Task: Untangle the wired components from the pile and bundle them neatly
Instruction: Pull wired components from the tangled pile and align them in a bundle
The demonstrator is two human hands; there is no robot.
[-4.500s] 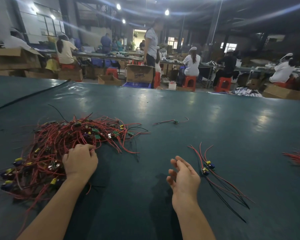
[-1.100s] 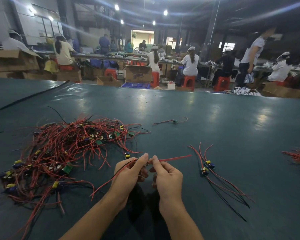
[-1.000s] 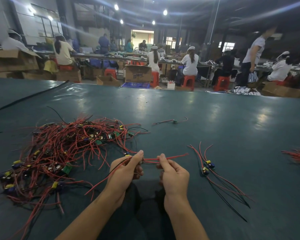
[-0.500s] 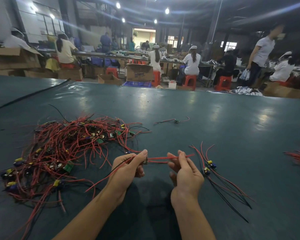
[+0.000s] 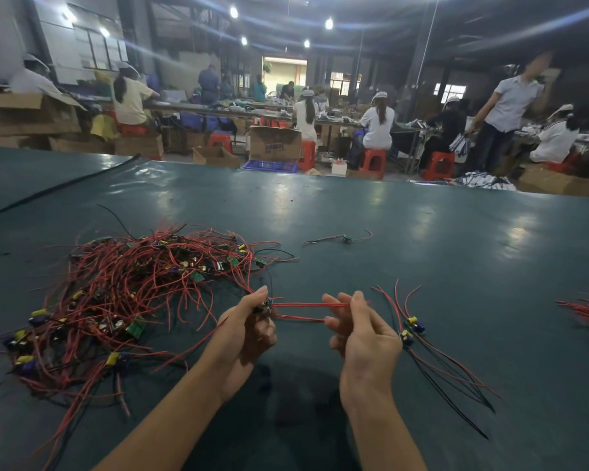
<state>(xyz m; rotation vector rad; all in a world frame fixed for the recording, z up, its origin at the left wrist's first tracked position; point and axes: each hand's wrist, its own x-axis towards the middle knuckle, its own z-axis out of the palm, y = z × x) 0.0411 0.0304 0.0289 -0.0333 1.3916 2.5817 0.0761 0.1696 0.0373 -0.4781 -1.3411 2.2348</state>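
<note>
The left hand [image 5: 249, 331] pinched a component [image 5: 267, 303] beside the pile [image 5: 133, 294] and the right hand [image 5: 364, 338] pinched its red wires [image 5: 303, 304], which wanted straightening with a gentle, even pull above the tabletop [image 5: 422, 249].

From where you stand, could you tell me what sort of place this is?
Probably an electronics assembly workshop: a pile of wired components on a green table, and capped workers on red stools.

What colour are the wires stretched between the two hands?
Red: the thin stretched wires show best in the head view.
</note>
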